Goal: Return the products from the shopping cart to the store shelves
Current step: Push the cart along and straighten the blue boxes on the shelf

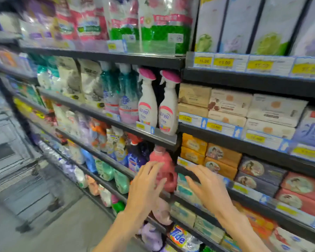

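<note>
dark metal shelves; spray bottles, pink jug, soap boxes standing on tiers.

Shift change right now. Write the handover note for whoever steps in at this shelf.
Left hand: fingers spread open against the pink bottle, not clearly gripping.
Right hand: open, empty, beside the bottle near the shelf edge.
Pink bottle: upright at the right end of its shelf, next to the purple bottle.
Done: this bottle looks placed.
Left: check it stands steady. The cart's contents are not visible.
</note>
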`<state>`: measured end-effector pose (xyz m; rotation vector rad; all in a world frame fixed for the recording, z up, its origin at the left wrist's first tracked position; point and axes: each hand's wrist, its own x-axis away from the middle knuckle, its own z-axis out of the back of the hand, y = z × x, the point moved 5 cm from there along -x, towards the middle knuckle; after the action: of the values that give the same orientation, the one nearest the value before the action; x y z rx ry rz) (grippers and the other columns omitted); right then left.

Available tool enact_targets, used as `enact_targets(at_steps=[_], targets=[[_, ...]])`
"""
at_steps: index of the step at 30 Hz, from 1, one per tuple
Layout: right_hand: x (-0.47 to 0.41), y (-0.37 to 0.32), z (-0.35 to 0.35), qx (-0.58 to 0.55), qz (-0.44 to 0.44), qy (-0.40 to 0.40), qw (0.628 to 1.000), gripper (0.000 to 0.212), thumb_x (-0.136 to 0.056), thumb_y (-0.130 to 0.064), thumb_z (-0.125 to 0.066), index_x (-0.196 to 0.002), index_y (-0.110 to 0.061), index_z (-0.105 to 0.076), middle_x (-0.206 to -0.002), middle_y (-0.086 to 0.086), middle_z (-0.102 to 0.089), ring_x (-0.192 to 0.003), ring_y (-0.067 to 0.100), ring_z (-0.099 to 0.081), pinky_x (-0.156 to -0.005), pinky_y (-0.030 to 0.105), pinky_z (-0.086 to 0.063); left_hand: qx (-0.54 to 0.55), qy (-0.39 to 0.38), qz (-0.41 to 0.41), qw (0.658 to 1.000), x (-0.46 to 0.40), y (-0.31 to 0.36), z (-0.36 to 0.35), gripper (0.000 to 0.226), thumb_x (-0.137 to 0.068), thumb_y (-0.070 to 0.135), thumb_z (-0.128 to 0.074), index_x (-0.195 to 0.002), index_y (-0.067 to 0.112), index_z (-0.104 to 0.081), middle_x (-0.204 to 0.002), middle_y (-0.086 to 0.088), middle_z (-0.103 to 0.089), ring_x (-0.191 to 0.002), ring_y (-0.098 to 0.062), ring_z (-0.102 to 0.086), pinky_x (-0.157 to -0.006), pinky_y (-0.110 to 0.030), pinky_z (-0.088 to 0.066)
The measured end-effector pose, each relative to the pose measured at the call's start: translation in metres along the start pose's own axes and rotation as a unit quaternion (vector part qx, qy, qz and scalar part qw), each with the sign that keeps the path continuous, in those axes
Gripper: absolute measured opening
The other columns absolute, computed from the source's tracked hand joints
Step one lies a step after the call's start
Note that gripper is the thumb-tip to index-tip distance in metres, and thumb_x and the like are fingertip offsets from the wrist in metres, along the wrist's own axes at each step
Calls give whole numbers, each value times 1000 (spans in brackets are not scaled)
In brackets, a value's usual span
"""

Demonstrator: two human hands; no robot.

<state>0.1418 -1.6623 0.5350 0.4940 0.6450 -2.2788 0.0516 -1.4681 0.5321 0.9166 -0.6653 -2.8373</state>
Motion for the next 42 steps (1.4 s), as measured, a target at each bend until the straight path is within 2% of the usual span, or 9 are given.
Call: enact_targets(at_steps=[3,6,9,13,16,24,30,37,42], targets=[[-24,-45,-39,-39,49,-70,996,43,-92,-54,-45,-123,-30,-64,-117,-12,-68,-106,12,-65,-85,29,-53,-56,30,54,996,34,-41,49,48,-87,35,-71,-133,30,-56,-128,14,-59,-117,-9,-58,-105,-24,-36],[-46,-101,-64,-76,120,-98,985,41,-90,-50,-55,-121,-26,-66,-112,-8,-70,-99,14,-66,-83,25,-49,-78,39,122,989,64,-82,98,48,-88,39,-68,-134,30,-57,-131,12,-60,-119,-11,-58,-101,-28,-47],[-67,-160,-86,-110,173,-132,970,39,-90,-44,-64,-126,-28,-61,-120,-10,-66,-109,11,-62,-89,26,-47,-117,65,162,978,94,-122,149,48,-87,40,-72,-132,27,-60,-131,10,-61,-116,-13,-60,-95,-24,-46],[-92,-247,-118,-139,246,-159,946,50,-89,-55,-48,-128,-26,-62,-125,-8,-66,-114,12,-62,-96,28,-47,-160,71,197,965,130,-172,217,56,-93,55,-57,-141,26,-52,-143,8,-53,-130,-14,-50,-105,-30,-43],[-111,-315,-144,-150,290,-175,929,50,-90,-54,-50,-131,-25,-60,-128,-7,-64,-117,14,-61,-99,30,-47,-177,90,220,955,154,-214,265,62,-93,65,-45,-143,29,-47,-145,9,-51,-132,-15,-49,-106,-36,-45],[-162,-509,-214,-189,346,-157,905,45,-89,-40,-69,-131,-25,-61,-127,-6,-65,-115,17,-63,-92,33,-53,-228,129,257,930,188,-342,392,58,-95,56,-55,-144,25,-48,-144,6,-54,-132,-16,-51,-106,-36,-46],[-204,-634,-276,-193,379,-168,889,48,-94,-46,-60,-139,-31,-52,-134,-13,-58,-120,9,-56,-93,22,-45,-252,140,278,916,193,-437,474,61,-94,56,-57,-145,25,-48,-145,8,-53,-134,-13,-49,-109,-36,-44],[-272,-752,-377,-201,402,-183,874,49,-96,-49,-56,-141,-31,-48,-137,-13,-55,-124,9,-54,-99,32,-49,-255,145,311,904,187,-582,536,60,-94,58,-54,-145,29,-45,-143,12,-52,-132,-9,-48,-108,-33,-44],[-336,-827,-451,-205,414,-183,868,48,-96,-49,-55,-140,-30,-49,-135,-12,-56,-123,10,-55,-99,31,-49,-263,145,319,899,160,-684,578,58,-93,54,-58,-143,25,-49,-140,8,-55,-128,-12,-52,-108,-33,-44]])
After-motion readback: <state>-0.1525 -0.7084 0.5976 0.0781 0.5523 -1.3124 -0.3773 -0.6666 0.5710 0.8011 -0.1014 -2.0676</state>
